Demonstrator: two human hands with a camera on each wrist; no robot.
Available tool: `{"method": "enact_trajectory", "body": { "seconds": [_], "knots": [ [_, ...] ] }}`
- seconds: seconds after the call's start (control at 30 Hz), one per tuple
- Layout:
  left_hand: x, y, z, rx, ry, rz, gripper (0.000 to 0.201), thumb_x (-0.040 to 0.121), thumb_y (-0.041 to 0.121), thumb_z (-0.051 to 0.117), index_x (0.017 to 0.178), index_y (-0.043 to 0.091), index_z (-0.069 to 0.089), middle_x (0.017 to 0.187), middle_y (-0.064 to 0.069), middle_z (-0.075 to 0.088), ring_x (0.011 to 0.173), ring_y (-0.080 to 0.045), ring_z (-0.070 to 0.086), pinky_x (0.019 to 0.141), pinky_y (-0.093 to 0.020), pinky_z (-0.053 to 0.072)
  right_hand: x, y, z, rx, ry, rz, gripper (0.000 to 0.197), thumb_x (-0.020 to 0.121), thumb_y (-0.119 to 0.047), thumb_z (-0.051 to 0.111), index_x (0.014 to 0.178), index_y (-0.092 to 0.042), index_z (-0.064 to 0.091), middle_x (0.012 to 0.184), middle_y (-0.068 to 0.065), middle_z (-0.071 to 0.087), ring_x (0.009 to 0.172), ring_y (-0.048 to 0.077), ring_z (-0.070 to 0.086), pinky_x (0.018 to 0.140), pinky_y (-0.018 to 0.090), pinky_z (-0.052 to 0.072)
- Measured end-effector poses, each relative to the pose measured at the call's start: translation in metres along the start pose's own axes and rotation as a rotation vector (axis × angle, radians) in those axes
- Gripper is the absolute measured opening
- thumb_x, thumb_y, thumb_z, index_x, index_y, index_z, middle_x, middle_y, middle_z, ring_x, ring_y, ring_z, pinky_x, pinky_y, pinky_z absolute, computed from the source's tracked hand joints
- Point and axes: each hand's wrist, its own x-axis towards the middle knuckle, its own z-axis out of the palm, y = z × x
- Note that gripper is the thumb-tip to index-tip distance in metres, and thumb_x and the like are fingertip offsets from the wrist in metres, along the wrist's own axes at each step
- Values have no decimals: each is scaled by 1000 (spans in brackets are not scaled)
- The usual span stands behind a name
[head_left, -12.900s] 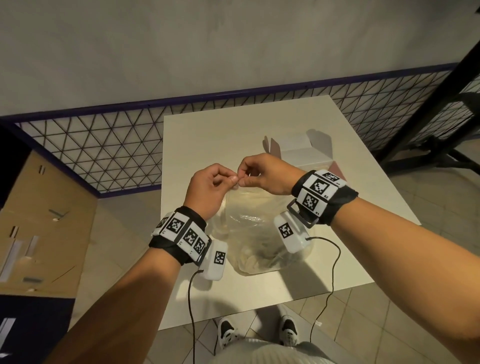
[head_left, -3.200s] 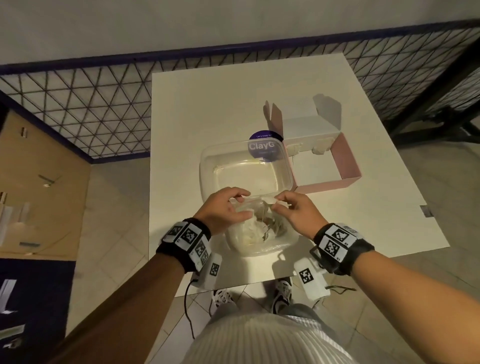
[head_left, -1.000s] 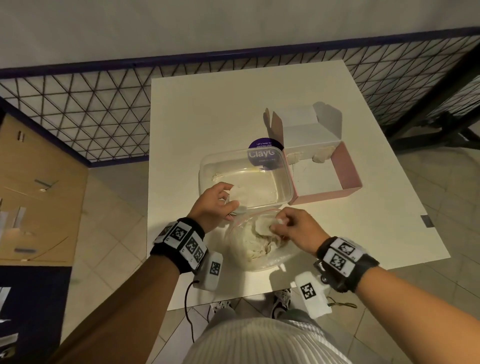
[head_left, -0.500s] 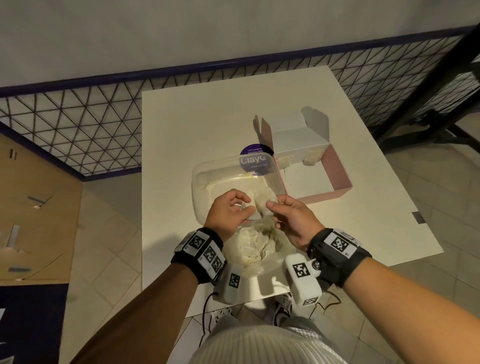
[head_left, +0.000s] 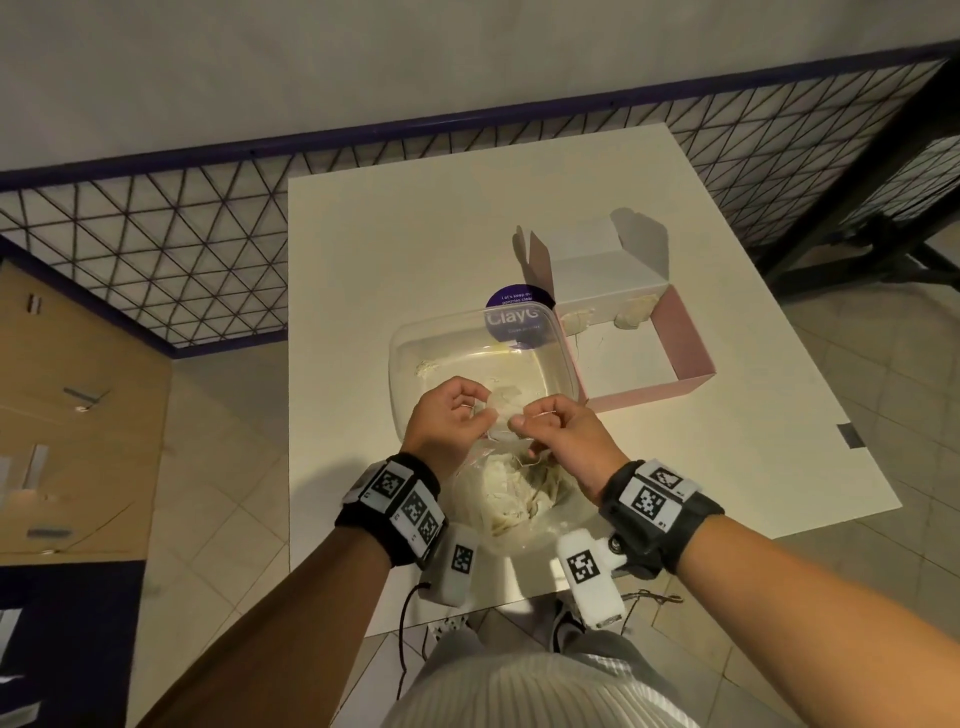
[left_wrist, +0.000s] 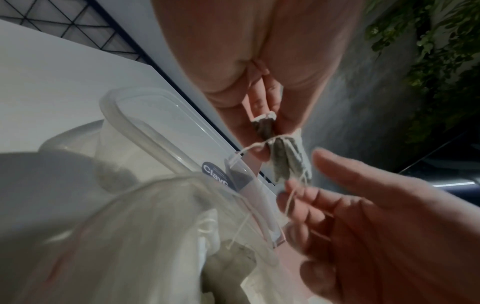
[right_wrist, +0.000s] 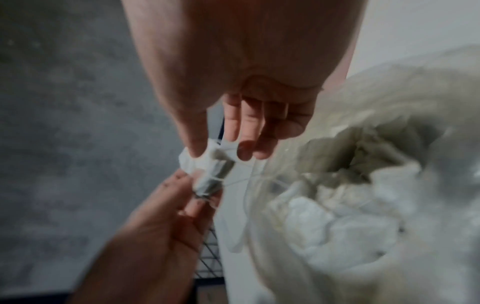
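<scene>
A plain grey wall (head_left: 363, 62) filled the top of the head view, and a tiled floor (head_left: 223, 441) ran down both sides. A black mesh fence (head_left: 156, 249) with a purple rail crossed the frame under the wall, behind the table (head_left: 415, 234), whose white top took the centre. Flat cardboard (head_left: 78, 415) lay at the left edge. A black frame (head_left: 857, 171) slanted across the upper right corner.

On the table, right of centre, an open pink box (head_left: 691, 358) sat with its lid raised and two pale lumps (head_left: 634, 317) against its far wall. Just left of it stood a clear tub (head_left: 415, 353), with a purple disc (head_left: 514, 306) showing behind its far rim. A clear bag (head_left: 514, 499) full of pale crumpled stuff sat at the table's near edge, just below the tub, its mouth open between the wrists.

The left hand (head_left: 447, 426) and right hand (head_left: 566, 436) met at centre frame, above the bag's mouth, and hid the tub's near rim. Between them, in the air, was one tea bag (left_wrist: 285, 158). The left fingers were curled, thumb and fingertips pinching one end. The right thumb and fingertips pinched the other end. Its string (left_wrist: 249, 147) wound round its middle and trailed down past the right fingers toward the bag.
</scene>
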Motion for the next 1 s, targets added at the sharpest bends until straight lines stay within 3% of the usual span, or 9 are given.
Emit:
{"method": "enact_trajectory", "body": {
  "seconds": [0.07,0.13,0.27,0.33,0.43,0.6,0.77,0.9,1.0],
  "knots": [
    [1,-3,-7,29,22,-9,20,82,4,69,83,22,61,87,-6,60,75,-20,62,71,-32,54,1,15,-4,-311,-35,-55,16,82,-19,70,91,-16,57,76,-5,58,70,10,58,71,23,51],
    [2,-5,-14,29,32,-25,20,83,3,67,84,21,60,88,-6,59,74,-19,61,67,-27,53,-1,30,-2,-673,-183,-91,17,81,-19,69,92,-18,56,85,-4,60,75,9,58,70,18,47],
    [0,-7,-23,41,40,-19,20,84,3,67,83,21,59,86,-4,58,70,-15,59,63,-23,51,0,51,15,-1026,-378,-152,23,81,-24,69,100,-18,59,88,-2,54,81,17,54,74,28,45],
    [0,-8,-25,43,50,-20,21,84,3,67,83,22,59,87,-4,58,70,-16,59,65,-25,52,-2,50,20,-983,-356,-197,4,86,-19,61,87,-21,58,85,0,58,79,20,58,74,30,49],
    [0,-10,-27,45,55,-9,22,83,5,68,83,25,60,89,-4,59,75,-17,60,66,-24,51,-7,40,9,-801,-250,-163,5,88,-18,60,84,-16,58,81,1,61,75,18,59,71,24,46],
    [1,-13,-25,38,55,-18,28,82,5,69,82,29,54,92,-2,57,76,-18,58,68,-25,48,-21,12,-28,-373,-155,-83,35,84,-13,67,62,-19,40,65,8,37,62,17,40,64,28,40],
    [-3,-8,-10,37,-38,24,32,82,0,66,67,25,53,76,2,56,68,-18,56,66,-26,47,-26,-3,-32,-26,-149,-2,3,84,-5,65,85,-7,63,65,8,57,53,15,52,53,24,47],
    [-3,-4,-1,36,-74,-19,22,87,3,64,77,21,63,92,0,66,85,-17,63,66,-21,51,-23,-7,-23,-50,-105,-17,6,84,-5,66,89,-7,63,64,3,55,56,14,50,50,19,44],
    [-4,0,-2,28,-87,-43,22,89,3,61,83,23,66,94,-2,67,76,-13,63,62,-19,51,-26,-12,-25,-203,-161,-85,9,85,-6,65,81,-14,65,66,-3,60,58,6,55,53,15,45]
  ]
}}
